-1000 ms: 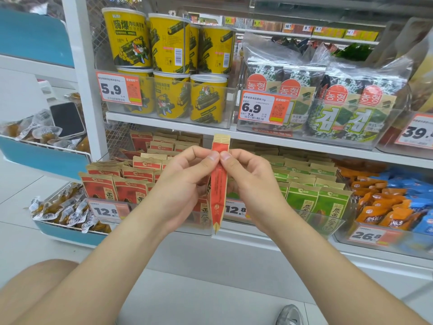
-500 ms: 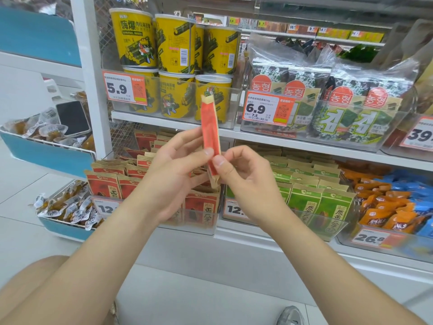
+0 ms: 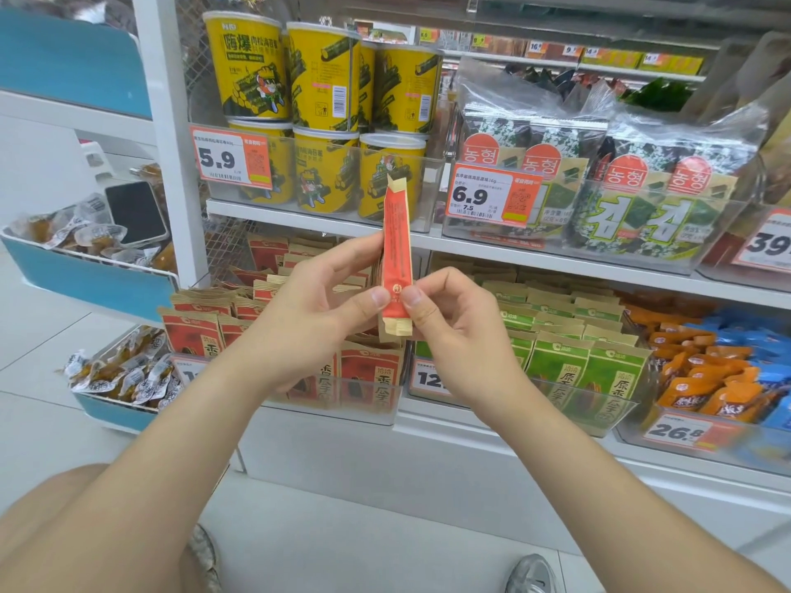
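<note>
Before shelf edge—both hands (image 3: 316,310) pinch packet (image 3: 397,250) (upright).

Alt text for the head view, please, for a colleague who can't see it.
The left hand and right hand pinch the lower end of a slim red packet, held upright before shop shelves. Yellow tubs stand behind it; red packs and green packs sit lower down.

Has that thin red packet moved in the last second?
Yes. The thin red paper packet rose: its top now overlaps the yellow tubs above the white shelf edge.
</note>
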A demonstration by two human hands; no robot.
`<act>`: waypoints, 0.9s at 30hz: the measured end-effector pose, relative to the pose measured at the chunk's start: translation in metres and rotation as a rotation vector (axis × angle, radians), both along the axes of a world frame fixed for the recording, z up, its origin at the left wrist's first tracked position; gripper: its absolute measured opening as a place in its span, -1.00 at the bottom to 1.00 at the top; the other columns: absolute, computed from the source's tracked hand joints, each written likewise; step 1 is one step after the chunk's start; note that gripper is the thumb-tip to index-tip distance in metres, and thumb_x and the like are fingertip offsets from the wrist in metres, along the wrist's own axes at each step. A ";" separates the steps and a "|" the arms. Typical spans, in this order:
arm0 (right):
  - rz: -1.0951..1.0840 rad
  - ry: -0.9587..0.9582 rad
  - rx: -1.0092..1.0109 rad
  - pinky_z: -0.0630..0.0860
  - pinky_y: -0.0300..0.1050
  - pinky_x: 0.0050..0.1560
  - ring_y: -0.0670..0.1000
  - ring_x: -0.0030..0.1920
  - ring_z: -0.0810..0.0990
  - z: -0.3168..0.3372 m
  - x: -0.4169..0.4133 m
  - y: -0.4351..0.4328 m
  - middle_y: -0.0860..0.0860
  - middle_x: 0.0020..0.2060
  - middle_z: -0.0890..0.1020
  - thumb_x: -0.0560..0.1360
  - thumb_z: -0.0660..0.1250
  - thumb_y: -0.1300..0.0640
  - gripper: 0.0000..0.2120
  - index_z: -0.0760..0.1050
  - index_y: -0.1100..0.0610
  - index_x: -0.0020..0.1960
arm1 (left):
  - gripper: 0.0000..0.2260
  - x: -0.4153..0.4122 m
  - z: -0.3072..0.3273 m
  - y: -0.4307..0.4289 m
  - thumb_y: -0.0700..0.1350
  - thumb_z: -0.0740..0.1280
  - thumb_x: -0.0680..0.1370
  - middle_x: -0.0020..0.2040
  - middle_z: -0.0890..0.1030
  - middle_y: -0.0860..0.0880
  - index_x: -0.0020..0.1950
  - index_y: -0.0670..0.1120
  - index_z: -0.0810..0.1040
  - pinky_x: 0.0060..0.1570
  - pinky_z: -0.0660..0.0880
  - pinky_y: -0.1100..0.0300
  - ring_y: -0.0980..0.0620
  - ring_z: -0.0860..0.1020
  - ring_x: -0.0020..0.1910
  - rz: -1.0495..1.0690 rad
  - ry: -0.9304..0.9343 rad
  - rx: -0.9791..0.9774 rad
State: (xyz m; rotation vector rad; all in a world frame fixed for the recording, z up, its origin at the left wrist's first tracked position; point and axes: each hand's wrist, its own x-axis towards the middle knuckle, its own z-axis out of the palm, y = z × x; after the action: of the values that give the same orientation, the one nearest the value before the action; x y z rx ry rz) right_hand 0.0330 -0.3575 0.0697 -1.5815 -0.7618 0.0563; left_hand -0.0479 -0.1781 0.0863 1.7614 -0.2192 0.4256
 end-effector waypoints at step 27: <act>-0.250 0.247 0.043 0.37 -0.08 -0.22 0.01 -0.31 0.43 0.019 0.008 -0.006 0.07 -0.35 0.46 0.64 0.43 -0.03 -0.62 0.54 0.21 -0.24 | -0.74 -0.001 -0.014 -0.015 -0.24 0.31 0.73 0.06 0.76 0.15 0.27 0.04 0.70 0.14 0.64 0.00 0.12 0.71 0.10 0.158 0.001 0.422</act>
State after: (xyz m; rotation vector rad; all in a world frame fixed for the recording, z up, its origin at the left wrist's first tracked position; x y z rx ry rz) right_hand 0.0410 -0.3636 0.0889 -1.5824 -0.3680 0.0512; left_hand -0.0488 -0.1935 0.0726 2.2023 -0.1784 0.5199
